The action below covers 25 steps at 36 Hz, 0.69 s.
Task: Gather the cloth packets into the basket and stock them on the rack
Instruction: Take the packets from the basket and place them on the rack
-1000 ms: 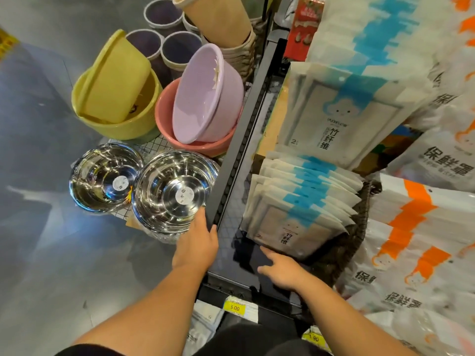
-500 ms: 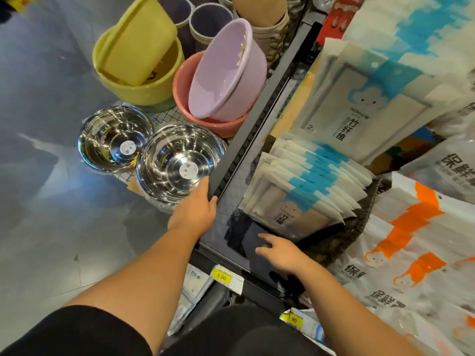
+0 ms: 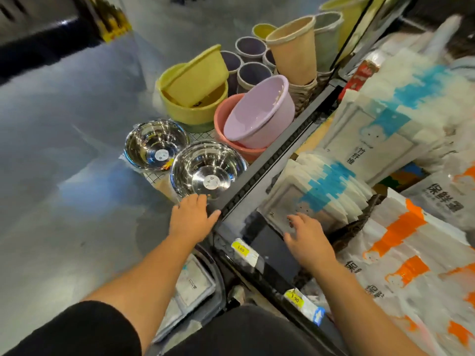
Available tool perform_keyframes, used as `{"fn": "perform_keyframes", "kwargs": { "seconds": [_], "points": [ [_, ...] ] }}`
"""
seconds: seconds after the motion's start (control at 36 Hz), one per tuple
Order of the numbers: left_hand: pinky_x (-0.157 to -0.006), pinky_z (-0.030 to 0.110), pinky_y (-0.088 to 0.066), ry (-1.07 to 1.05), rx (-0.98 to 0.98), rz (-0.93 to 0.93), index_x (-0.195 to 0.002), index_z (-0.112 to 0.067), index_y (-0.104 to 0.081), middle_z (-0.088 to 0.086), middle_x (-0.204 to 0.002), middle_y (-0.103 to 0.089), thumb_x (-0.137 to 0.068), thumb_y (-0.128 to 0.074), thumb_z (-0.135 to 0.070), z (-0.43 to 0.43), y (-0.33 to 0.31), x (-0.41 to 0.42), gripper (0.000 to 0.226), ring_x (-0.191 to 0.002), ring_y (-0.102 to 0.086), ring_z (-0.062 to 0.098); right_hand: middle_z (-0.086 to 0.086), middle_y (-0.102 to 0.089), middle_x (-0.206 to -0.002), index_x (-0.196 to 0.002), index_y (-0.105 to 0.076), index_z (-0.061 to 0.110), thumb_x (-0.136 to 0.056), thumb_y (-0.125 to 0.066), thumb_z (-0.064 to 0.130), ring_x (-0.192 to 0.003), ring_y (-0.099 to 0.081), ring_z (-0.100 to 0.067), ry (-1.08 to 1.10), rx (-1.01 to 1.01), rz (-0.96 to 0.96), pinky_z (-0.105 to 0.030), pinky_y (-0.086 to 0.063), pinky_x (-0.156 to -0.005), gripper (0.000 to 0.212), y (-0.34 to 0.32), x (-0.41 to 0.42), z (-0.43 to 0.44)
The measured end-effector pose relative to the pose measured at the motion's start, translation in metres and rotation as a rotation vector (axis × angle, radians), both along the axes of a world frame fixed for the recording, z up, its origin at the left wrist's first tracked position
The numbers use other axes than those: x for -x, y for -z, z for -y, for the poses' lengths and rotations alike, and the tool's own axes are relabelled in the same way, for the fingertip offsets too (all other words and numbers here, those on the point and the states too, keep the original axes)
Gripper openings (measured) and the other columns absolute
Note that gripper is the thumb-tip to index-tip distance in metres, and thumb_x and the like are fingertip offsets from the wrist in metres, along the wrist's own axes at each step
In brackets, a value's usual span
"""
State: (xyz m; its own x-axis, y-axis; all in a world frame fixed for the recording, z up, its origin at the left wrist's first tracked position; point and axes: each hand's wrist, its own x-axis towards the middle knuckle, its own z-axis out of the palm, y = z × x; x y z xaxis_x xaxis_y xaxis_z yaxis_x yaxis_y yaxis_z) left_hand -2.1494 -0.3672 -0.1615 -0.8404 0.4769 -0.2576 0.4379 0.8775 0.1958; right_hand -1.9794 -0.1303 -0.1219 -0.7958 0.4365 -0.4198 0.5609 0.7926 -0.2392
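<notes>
We see cloth packets (image 3: pixel 318 191), blue-banded, standing in row inside dark woven basket (image 3: pixel 359 222) on shelf of rack (image 3: pixel 267 165). Our right hand (image 3: pixel 307 236) released, fingers spread, fingertips at front packet's lower edge; contact unclear in blur. Our left hand (image 3: pixel 191 217) flat, fingers straight, grasping nothing, resting against rack's black edge rail, just beside nearer steel bowl (image 3: pixel 205 173). Orange-printed bags (image 3: pixel 401 242) right of basket; yellow price tag (image 3: pixel 240 249) on shelf front

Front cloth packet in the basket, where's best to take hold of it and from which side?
The front cloth packet leans back on the other packets, its lower edge bare toward you. Probably pinch that edge from the front with the right hand.
</notes>
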Motion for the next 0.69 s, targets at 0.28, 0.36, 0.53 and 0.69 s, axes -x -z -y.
{"fn": "perform_keyframes", "kwargs": {
  "seconds": [0.28, 0.36, 0.53, 0.69],
  "points": [
    [-0.112, 0.050, -0.032, -0.322, -0.006, -0.054, -0.152, -0.017, -0.037, 0.006, -0.159, -0.033, -0.100, -0.049, -0.045, 0.207, -0.003, -0.047, 0.061, -0.146, -0.030, 0.029, -0.015, -0.027, -0.162, -0.152, -0.037, 0.013, -0.102, -0.050, 0.041, -0.149, -0.021, -0.033, -0.237, -0.132, -0.096, -0.045, -0.024, -0.121, 0.059, -0.015, 0.050, 0.117],
    [-0.106, 0.052, -0.038, -0.400, 0.005, -0.069, -0.147, -0.011, -0.045, 0.012, -0.153, -0.042, -0.095, -0.059, -0.042, 0.265, 0.002, -0.070, 0.062, -0.140, -0.040, 0.034, -0.017, -0.028, -0.161, -0.149, -0.041, 0.013, -0.100, -0.053, 0.041, -0.151, -0.020, -0.033, -0.366, -0.192, -0.155, -0.045, -0.020, -0.123, 0.058, -0.012, 0.059, 0.160],
    [-0.102, 0.050, -0.042, -0.533, 0.034, -0.071, -0.141, -0.009, -0.048, 0.013, -0.145, -0.049, -0.094, -0.056, -0.047, 0.348, 0.021, -0.121, 0.061, -0.133, -0.045, 0.032, -0.012, -0.029, -0.161, -0.152, -0.037, 0.016, -0.098, -0.055, 0.043, -0.150, -0.020, -0.031, -0.552, -0.160, -0.109, -0.044, -0.023, -0.123, 0.063, 0.009, 0.069, 0.238],
    [-0.111, 0.048, -0.032, -0.624, 0.045, 0.014, -0.151, -0.014, -0.033, 0.009, -0.154, -0.036, -0.099, -0.039, -0.052, 0.383, 0.044, -0.162, 0.064, -0.142, -0.032, 0.028, -0.011, -0.030, -0.161, -0.152, -0.031, 0.014, -0.098, -0.055, 0.046, -0.150, -0.022, -0.030, -0.786, -0.188, -0.029, -0.042, -0.023, -0.123, 0.067, 0.040, 0.075, 0.295]
  ]
}}
